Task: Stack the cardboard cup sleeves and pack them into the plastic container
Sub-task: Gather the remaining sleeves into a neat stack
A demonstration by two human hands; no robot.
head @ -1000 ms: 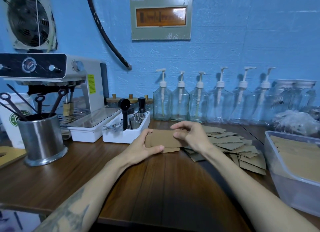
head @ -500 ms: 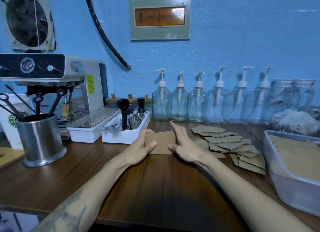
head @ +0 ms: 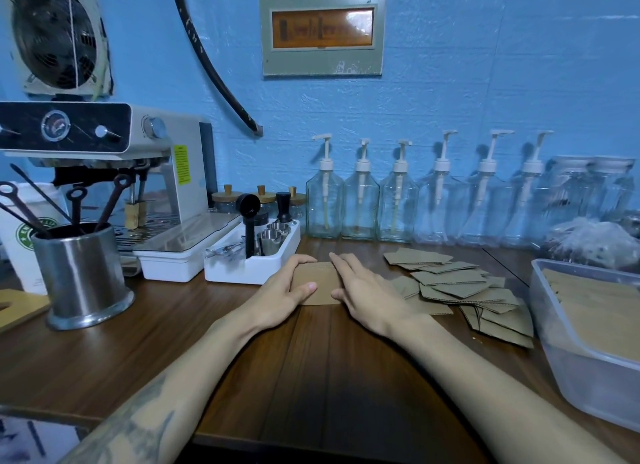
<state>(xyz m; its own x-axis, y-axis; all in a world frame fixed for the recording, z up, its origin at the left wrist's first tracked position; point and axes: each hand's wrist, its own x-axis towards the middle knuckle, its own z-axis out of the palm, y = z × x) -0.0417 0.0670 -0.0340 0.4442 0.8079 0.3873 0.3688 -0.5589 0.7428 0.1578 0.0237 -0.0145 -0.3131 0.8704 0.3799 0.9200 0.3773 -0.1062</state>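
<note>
A small stack of brown cardboard cup sleeves (head: 317,283) lies flat on the wooden table, between my two hands. My left hand (head: 285,290) cups the stack's left edge, thumb on top and fingers curved round the far side. Along the right edge, my right hand (head: 369,292) presses with straight fingers. To the right, several loose sleeves (head: 457,285) lie scattered in an overlapping pile. The clear plastic container (head: 568,366) stands at the far right with flat sleeves (head: 606,311) inside it.
A white tray of metal cups and tools (head: 252,266) stands just behind my hands. A row of glass pump bottles (head: 401,203) lines the blue wall. An espresso machine (head: 104,172) and a steel utensil pot (head: 78,273) stand at the left.
My right hand came off the top of the stack and its straight fingers now press the right edge. The sleeves between my hands are squared into a narrower stack.
</note>
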